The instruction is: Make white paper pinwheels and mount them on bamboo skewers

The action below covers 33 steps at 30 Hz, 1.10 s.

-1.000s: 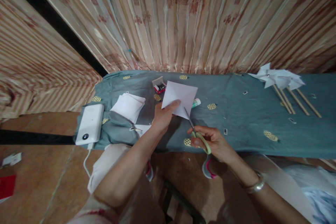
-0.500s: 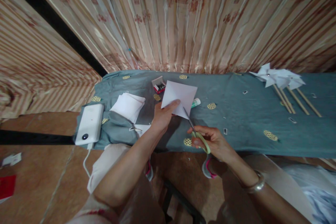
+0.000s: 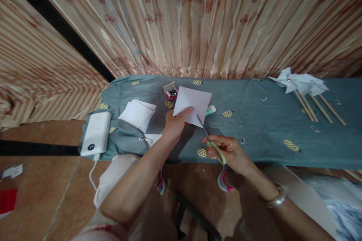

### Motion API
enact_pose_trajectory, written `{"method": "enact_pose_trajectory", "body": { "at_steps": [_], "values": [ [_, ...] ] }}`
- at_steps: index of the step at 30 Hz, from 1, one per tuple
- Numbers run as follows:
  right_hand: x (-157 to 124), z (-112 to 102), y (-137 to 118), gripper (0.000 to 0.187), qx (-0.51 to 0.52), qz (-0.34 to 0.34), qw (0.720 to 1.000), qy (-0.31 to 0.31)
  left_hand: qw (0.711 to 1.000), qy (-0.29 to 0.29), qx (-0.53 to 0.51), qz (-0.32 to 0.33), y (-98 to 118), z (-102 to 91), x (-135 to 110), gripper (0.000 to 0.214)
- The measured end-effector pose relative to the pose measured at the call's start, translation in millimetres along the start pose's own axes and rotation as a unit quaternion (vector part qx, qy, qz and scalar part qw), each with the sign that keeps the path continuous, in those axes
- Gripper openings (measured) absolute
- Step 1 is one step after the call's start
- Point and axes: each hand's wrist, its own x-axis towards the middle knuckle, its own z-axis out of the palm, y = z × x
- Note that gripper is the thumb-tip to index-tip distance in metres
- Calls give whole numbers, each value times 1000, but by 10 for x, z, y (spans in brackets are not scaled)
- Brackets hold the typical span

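Observation:
My left hand (image 3: 175,125) pinches a white square of paper (image 3: 192,104) by its lower left part and holds it up over the blue-grey cloth (image 3: 254,124). My right hand (image 3: 226,151) is closed round the green handles of a pair of scissors (image 3: 209,139). The blades point up and left, and their tips meet the paper's lower edge.
A stack of white paper squares (image 3: 138,114) lies left of my hands, with a white power bank (image 3: 96,133) at the cloth's left end. A small box of pins (image 3: 171,91) and a glue tube (image 3: 210,110) sit behind the paper. Paper pinwheels on wooden sticks (image 3: 305,90) lie far right.

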Motion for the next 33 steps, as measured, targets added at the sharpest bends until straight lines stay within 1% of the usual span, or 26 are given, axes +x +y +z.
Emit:
{"method": "enact_pose_trajectory", "body": {
  "at_steps": [6,10,17,21,25,33],
  "values": [
    [-2,22,-18,46,5,-6,1000,14,1000,-3,-1,6,12,-5,-13,39],
    [0,38,-39,45,7,1,1000,17,1000,-6,-4,9,3,-9,-3,38],
    [-8,41,-46,42,-1,0,1000,21,1000,5,-5,4,15,5,-11,38],
    [-12,53,-62,43,13,5,1000,28,1000,-2,-13,-1,35,9,-21,33],
    [-9,67,-90,45,22,3,999,34,1000,-8,2,-7,25,-4,-7,26],
    [-2,66,-100,43,22,8,999,29,1000,-10,9,-12,-5,-15,15,25]
  ]
}}
